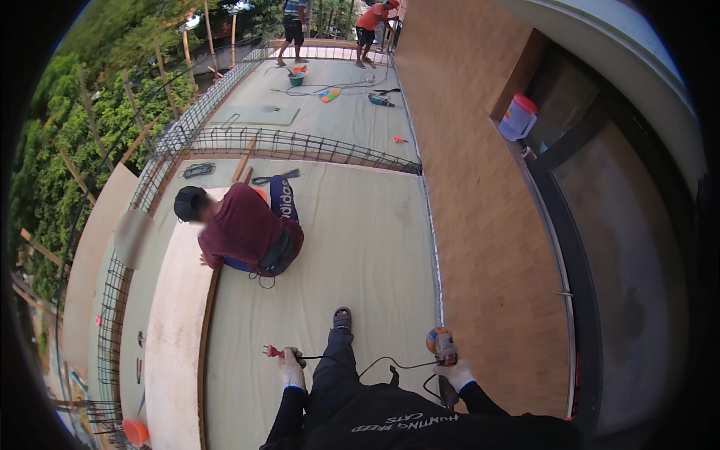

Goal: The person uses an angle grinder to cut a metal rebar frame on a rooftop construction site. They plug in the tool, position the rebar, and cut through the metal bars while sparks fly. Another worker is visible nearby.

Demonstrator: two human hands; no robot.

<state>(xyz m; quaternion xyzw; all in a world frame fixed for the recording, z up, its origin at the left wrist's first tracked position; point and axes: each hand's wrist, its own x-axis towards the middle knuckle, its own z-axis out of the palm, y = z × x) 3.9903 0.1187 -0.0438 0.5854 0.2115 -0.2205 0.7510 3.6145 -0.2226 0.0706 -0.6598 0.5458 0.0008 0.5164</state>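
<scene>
Lower centre: my gloved left hand [291,370], fingers closed on the red plug [273,351]. Black cord [409,367] runs right past my leg [335,371] toward the power tool [443,348]. Lower right of centre: my gloved right hand [457,373] wrapped round that tool, close by the brown wall [487,262]. Left of centre: co-worker [247,229] in maroon, seated against a long board [176,307].

Plastic plug [274,351], smooth matt wooden board [178,322], dull metal rebar [352,152], translucent plastic jug [516,122]
</scene>
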